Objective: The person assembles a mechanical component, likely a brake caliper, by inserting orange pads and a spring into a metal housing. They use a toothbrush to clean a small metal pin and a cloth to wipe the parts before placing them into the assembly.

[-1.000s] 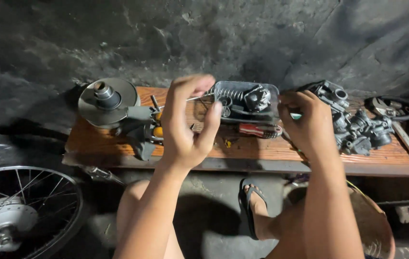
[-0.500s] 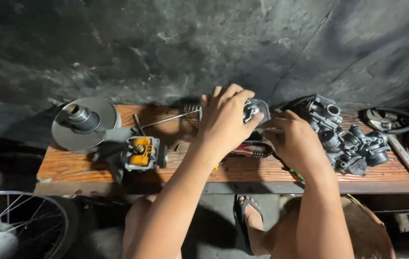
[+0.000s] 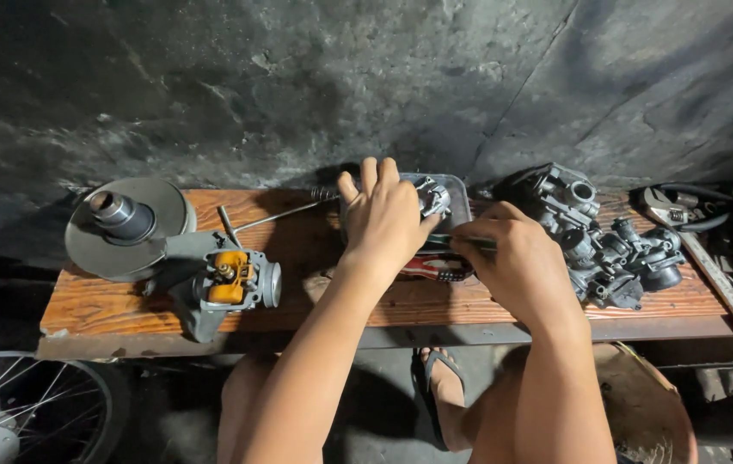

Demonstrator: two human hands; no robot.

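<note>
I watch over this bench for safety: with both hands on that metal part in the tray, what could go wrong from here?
1. The left hand steadies the small grey metal engine part while the right hand drives a thin dark tool toward it; a slip could jab the fingers.
2. The long silver wrench overhangs the wooden plank's edge and might fall near the sandalled foot.

You are looking at no signs or screens; a red-and-white printed packet [image 3: 425, 268] is lying under your hands.
</note>
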